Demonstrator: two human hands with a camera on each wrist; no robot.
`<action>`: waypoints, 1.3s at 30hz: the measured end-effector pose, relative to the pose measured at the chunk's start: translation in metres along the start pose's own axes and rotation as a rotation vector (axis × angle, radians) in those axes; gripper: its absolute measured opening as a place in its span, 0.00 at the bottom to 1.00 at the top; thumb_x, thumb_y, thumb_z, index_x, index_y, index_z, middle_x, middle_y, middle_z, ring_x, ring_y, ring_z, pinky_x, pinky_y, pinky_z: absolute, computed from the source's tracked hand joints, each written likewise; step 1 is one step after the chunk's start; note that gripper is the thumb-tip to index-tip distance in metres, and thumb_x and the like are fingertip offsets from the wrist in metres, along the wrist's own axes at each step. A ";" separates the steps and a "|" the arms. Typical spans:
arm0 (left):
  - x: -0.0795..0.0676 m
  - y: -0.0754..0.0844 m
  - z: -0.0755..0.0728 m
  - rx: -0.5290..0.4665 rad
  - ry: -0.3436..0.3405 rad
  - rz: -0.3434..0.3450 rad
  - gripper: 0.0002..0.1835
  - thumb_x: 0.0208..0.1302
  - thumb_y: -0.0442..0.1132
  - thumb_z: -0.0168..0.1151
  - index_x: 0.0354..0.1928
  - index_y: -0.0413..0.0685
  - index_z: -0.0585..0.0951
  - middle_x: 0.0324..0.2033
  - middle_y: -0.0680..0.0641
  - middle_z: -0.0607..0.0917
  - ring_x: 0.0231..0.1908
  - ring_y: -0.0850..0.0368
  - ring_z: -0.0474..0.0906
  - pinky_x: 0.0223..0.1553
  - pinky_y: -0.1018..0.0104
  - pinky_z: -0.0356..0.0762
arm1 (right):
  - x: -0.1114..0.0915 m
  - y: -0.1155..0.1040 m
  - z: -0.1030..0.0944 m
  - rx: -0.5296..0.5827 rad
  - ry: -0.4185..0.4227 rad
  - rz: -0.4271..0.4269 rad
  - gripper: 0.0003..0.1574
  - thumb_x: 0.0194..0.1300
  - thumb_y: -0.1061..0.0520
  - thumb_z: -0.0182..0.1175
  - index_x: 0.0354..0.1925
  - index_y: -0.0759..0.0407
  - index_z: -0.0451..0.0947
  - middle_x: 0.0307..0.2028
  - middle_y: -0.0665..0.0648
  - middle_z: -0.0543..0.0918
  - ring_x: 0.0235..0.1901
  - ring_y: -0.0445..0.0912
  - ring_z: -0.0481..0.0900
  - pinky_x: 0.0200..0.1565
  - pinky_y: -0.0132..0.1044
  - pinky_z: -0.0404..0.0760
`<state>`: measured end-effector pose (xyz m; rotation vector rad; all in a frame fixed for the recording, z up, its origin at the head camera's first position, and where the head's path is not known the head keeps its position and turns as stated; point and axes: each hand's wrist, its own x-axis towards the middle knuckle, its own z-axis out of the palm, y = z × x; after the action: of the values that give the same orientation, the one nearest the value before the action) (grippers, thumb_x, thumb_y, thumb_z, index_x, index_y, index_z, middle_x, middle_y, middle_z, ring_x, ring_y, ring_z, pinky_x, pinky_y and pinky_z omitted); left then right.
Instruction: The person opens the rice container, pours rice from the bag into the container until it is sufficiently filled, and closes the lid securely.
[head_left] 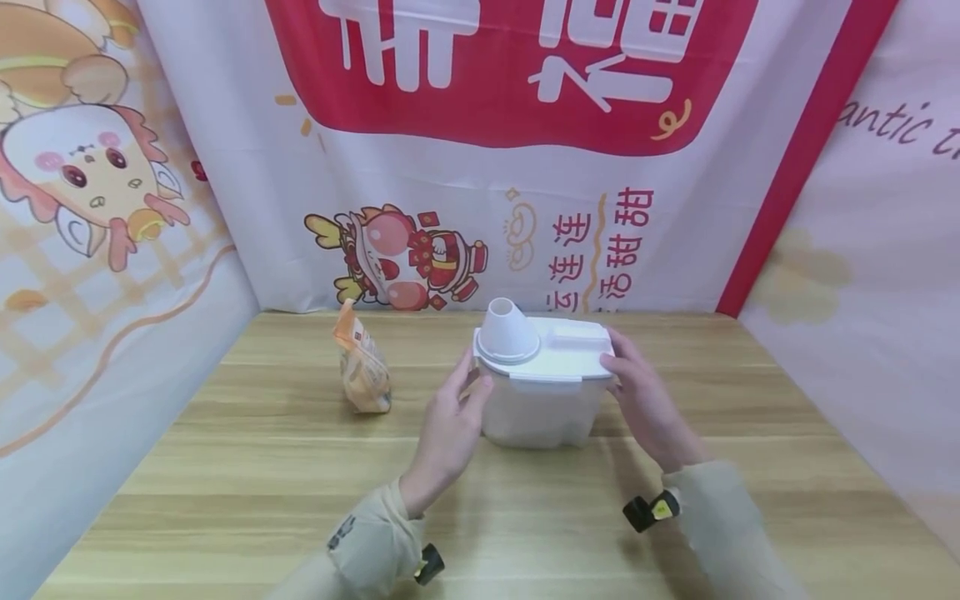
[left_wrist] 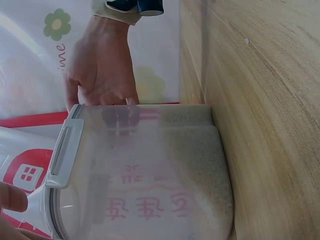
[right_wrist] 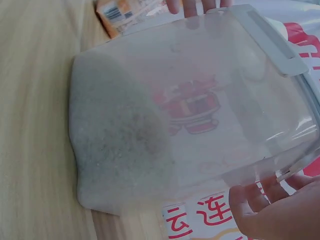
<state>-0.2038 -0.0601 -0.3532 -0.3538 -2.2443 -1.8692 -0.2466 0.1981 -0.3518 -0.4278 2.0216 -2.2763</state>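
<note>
A translucent plastic storage container (head_left: 542,413) stands on the wooden table, with a white lid (head_left: 564,354) bearing a cone-shaped spout (head_left: 504,332). Greyish granular contents (right_wrist: 122,130) fill its lower part, heaped unevenly. My left hand (head_left: 447,427) holds the container's left end, thumb toward the front and fingers behind the side. On the opposite end my right hand (head_left: 647,398) grips near the lid's rim, its fingers bent around the corner. The left wrist view also shows this right hand (left_wrist: 102,67) against the far wall of the container.
An orange and clear package (head_left: 364,367) stands on the table to the left, its barcode visible in the right wrist view. Printed cloth (head_left: 660,267) hangs along the table's back edge and both sides. The wooden tabletop (head_left: 247,467) extends around the container.
</note>
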 end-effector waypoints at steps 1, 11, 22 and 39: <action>0.000 0.000 0.000 0.003 0.000 -0.001 0.30 0.76 0.45 0.50 0.75 0.48 0.57 0.70 0.49 0.65 0.67 0.53 0.64 0.62 0.55 0.67 | 0.000 0.002 0.000 -0.005 -0.001 -0.009 0.35 0.78 0.54 0.42 0.77 0.58 0.46 0.74 0.57 0.52 0.71 0.51 0.46 0.70 0.57 0.43; 0.000 0.001 0.001 -0.001 0.002 -0.019 0.32 0.76 0.49 0.49 0.76 0.50 0.54 0.73 0.54 0.58 0.67 0.56 0.62 0.62 0.61 0.67 | 0.001 0.006 0.005 -0.030 0.000 -0.055 0.34 0.77 0.55 0.41 0.76 0.58 0.47 0.72 0.58 0.55 0.70 0.51 0.49 0.69 0.57 0.43; 0.005 -0.004 -0.007 0.079 -0.026 0.009 0.37 0.74 0.57 0.50 0.76 0.48 0.55 0.69 0.48 0.67 0.67 0.50 0.63 0.64 0.48 0.63 | 0.003 0.000 0.007 -0.076 0.006 -0.050 0.35 0.71 0.60 0.42 0.74 0.62 0.49 0.68 0.61 0.60 0.68 0.52 0.54 0.70 0.55 0.42; 0.024 -0.024 -0.023 0.068 -0.149 0.044 0.43 0.72 0.61 0.50 0.78 0.54 0.44 0.73 0.54 0.54 0.70 0.60 0.54 0.69 0.61 0.52 | -0.014 -0.001 0.030 -0.208 0.100 -0.012 0.37 0.67 0.55 0.51 0.67 0.65 0.49 0.62 0.64 0.62 0.62 0.54 0.59 0.68 0.57 0.42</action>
<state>-0.2344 -0.0853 -0.3645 -0.5431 -2.3675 -1.7947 -0.2252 0.1722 -0.3506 -0.3456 2.3221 -2.1419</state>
